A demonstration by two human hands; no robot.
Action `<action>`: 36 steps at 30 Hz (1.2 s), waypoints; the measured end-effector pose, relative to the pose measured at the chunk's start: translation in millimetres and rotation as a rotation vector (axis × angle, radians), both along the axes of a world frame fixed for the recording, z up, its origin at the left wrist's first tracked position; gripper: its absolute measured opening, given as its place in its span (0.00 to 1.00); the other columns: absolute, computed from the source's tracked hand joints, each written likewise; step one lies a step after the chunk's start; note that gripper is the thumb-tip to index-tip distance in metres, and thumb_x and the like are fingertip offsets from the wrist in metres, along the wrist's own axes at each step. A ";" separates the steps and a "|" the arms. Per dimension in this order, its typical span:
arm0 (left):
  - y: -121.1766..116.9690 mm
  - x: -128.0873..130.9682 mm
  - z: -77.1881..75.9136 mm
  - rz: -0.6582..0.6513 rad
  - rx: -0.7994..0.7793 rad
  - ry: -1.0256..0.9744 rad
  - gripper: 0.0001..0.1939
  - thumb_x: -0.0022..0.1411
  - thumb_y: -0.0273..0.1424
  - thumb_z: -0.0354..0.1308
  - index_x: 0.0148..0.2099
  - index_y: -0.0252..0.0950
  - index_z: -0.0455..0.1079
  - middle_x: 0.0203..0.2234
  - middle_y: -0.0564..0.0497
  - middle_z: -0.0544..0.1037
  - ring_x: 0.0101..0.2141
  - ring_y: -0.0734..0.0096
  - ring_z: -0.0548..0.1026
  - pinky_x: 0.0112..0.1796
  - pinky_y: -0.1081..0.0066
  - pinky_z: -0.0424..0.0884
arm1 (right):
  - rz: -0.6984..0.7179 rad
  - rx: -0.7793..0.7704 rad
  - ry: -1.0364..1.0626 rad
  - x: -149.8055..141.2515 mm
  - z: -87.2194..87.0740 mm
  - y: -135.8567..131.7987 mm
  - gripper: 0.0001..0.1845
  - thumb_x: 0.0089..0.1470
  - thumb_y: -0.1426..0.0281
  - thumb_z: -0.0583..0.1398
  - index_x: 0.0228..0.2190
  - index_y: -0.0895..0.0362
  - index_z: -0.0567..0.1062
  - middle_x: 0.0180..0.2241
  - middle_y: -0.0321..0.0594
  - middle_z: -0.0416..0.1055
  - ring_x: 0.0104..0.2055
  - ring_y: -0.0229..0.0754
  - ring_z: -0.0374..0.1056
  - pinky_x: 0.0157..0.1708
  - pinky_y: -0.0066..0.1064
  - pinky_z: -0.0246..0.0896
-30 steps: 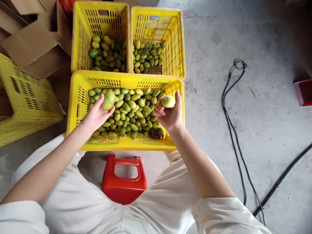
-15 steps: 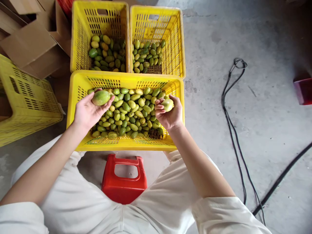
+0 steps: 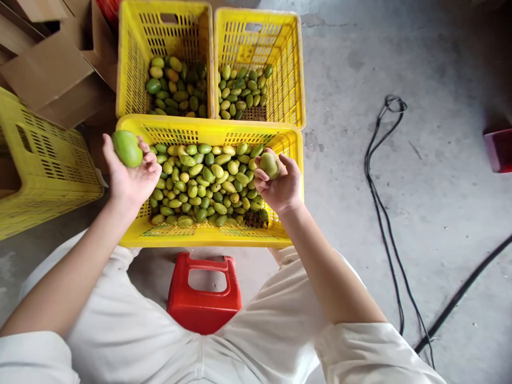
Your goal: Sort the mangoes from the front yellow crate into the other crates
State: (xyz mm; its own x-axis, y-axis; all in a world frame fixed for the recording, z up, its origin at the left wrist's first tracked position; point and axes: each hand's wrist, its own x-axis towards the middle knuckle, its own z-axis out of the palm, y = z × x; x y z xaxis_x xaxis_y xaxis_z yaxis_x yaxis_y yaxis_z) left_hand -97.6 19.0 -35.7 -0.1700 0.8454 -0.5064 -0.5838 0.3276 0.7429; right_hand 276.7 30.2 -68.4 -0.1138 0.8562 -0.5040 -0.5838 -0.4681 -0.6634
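Note:
My left hand (image 3: 134, 173) holds a large green lemon (image 3: 127, 148) between thumb and fingers, above the left rim of the near yellow crate (image 3: 208, 241). Over that crate's right side, my right hand (image 3: 282, 184) is closed around a smaller yellow-green lemon (image 3: 269, 165). Below both hands, many oval green and yellow lemons (image 3: 208, 176) lie loose in the near crate. Part of its slotted floor shows at the lower right.
Two yellow crates, a far left one (image 3: 122, 69) and a far right one (image 3: 302, 69), hold more lemons. Another yellow crate (image 3: 60, 176) and cardboard boxes (image 3: 48, 69) stand at left. A red plastic stool (image 3: 204, 309) is between my legs. Black cables (image 3: 372, 181) lie on the floor.
My left hand has moved left and slightly up with its lemon, from over the fruit to the crate's rim. In my right hand the lemon has turned and sits slightly higher.

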 end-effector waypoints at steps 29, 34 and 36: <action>2.5 27.5 13.6 0.027 -0.159 -0.120 0.14 0.81 0.45 0.73 0.61 0.47 0.84 0.43 0.45 0.91 0.48 0.49 0.94 0.42 0.64 0.95 | -0.029 0.086 -0.114 -13.7 -5.4 -2.3 0.26 0.65 0.45 0.83 0.48 0.43 0.80 0.41 0.32 0.82 0.37 0.42 0.77 0.30 0.32 0.74; -0.1 35.8 19.3 0.052 -0.115 -0.120 0.08 0.80 0.33 0.71 0.58 0.44 0.83 0.43 0.47 0.93 0.50 0.53 0.96 0.46 0.67 0.95 | -0.016 0.005 -0.104 -9.7 1.0 -3.8 0.33 0.63 0.34 0.81 0.41 0.45 0.77 0.33 0.34 0.73 0.33 0.44 0.71 0.23 0.32 0.65; -0.8 37.3 18.3 0.016 -0.133 -0.118 0.06 0.81 0.32 0.69 0.57 0.43 0.84 0.43 0.46 0.93 0.48 0.53 0.96 0.44 0.67 0.94 | -0.006 -0.005 -0.064 -8.9 1.5 -3.7 0.34 0.62 0.34 0.81 0.39 0.45 0.76 0.32 0.34 0.71 0.33 0.45 0.70 0.23 0.31 0.64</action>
